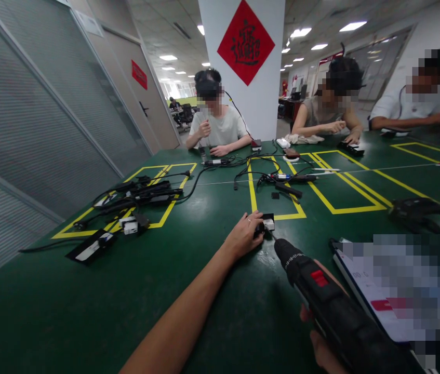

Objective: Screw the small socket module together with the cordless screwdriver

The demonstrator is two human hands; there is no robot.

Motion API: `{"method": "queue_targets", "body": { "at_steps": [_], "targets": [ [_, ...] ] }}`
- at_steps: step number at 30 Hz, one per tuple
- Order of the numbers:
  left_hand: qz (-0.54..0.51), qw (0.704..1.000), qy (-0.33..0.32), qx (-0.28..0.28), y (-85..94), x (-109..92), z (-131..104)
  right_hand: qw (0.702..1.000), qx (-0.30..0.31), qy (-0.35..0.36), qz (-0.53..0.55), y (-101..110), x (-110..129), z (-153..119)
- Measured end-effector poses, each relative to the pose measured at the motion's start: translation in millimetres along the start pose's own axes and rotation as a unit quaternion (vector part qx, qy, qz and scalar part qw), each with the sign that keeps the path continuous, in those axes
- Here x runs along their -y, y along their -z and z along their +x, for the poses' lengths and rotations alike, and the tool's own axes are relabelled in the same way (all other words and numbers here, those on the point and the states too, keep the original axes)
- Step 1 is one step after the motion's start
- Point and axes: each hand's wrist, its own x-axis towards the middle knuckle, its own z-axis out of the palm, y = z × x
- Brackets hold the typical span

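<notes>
My right hand [320, 343] is wrapped round the handle of a black cordless drill [338, 306] with a red switch on top. Its chuck points forward and left, and the thin bit reaches close to a small black part with a white block [269, 224]. Whether the bit touches it I cannot tell. With fingers curled, my left hand [245, 235] grips that part against the green table [188, 322]. The fingers hide much of the part's left side.
Black cables and adapters [142, 195] lie in a heap at the left, near a dark plate with a white piece [90, 248]. A tablet [383, 306] lies at the right. Farther back are a pen-like tool [293, 177] and cords. Several people sit across the table.
</notes>
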Motion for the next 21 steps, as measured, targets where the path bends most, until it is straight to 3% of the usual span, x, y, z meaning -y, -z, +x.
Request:
{"method": "queue_targets", "body": {
  "at_steps": [3,9,15,21],
  "targets": [
    [0.012,1.000,-0.016,-0.010,3.0,-1,0,1.000,-0.013,0.002,0.001,4,5,-3],
    [0.050,0.997,-0.063,-0.014,14.4,-5,-5,0.992,0.026,-0.087,0.087,7,11,-5],
    [0.083,0.992,-0.095,0.018,20.4,-9,-8,0.987,0.040,-0.104,0.118,1,-5,-9],
    [0.074,0.993,-0.083,0.028,19.2,-10,-8,0.984,0.040,-0.125,0.119,-9,-19,-14]
  ]
}}
